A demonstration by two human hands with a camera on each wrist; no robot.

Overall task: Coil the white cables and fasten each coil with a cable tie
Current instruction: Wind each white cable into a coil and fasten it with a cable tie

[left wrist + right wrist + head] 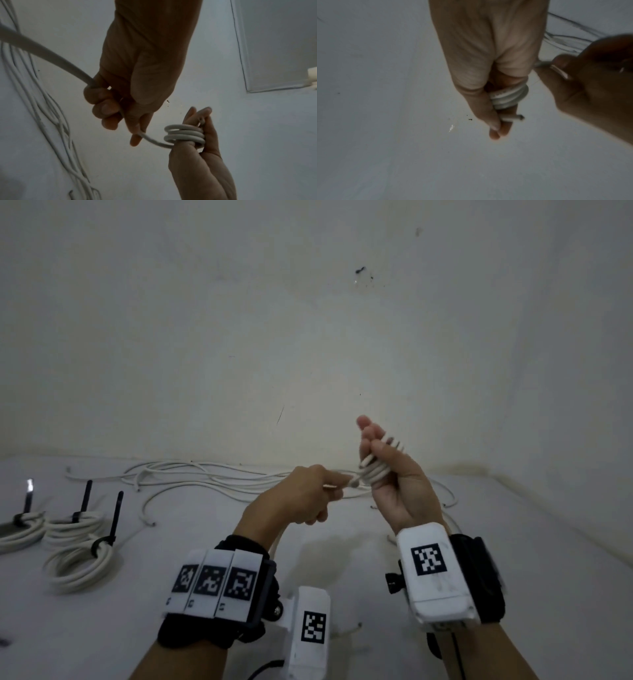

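Observation:
A white cable coil (376, 470) of about three turns is wound round the straight fingers of my raised right hand (380, 460). In the right wrist view the thumb pins the cable's cut end (513, 119) against the fingers, just past the coil (508, 97). My left hand (318, 494) is to the left of it, fist closed round the same cable. In the left wrist view the cable (51, 58) runs through the left hand (120, 102) and out to the coil (184, 135). Both hands are above the white table (342, 559).
Three finished coils with black cable ties (78, 563) (73, 525) (20, 529) lie at the table's left. Loose white cables (205, 477) sprawl along the back, against the wall. Another cable end (356, 626) lies near my wrists.

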